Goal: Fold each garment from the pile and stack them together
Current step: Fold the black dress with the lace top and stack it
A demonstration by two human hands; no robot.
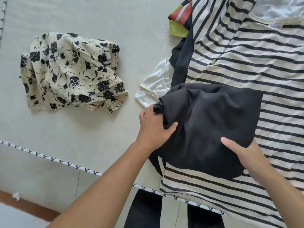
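floral garment (pixel 70 71) apart, striped garment (pixel 246 66) underneath

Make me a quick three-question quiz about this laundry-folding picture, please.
1. True or false: both hands grip the black garment.
2. Which garment lies apart, on the left? A) striped B) floral C) plain white
3. What lies directly beneath the black garment?

Key:
1. True: the left hand and the right hand both hold it.
2. B, the floral garment.
3. The striped garment.
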